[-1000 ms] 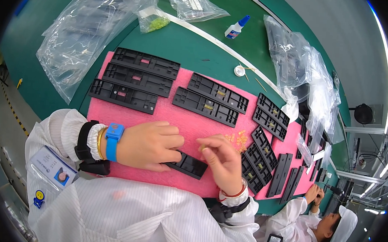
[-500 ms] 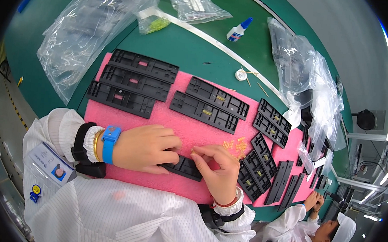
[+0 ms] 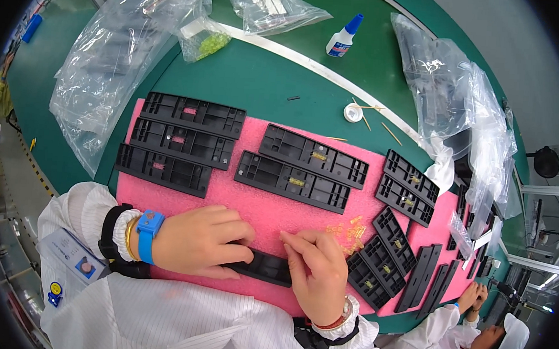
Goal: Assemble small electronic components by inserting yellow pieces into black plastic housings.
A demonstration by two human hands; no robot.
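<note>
My left hand is closed around the left end of a black plastic tray-like part, which lies on pink foam sheeting. Above the part's right end, my right hand has thumb and forefinger pinched together. Whatever sits between those fingertips is too small to make out. Just right of this hand lies a loose pile of small clear-yellow pieces. Two similar black parts with a yellow piece in each lie beyond my hands. Three more black parts at the left show pink through a slot.
More black parts lie to the right. Behind the foam are a white glue bottle with blue cap, a small white cup and thin wooden sticks. Clear plastic bags flank the bench. A co-worker sits at the right.
The whole view has shifted slightly. My left hand keeps its hold on the black part, and my right hand stays pinched over its right end.
</note>
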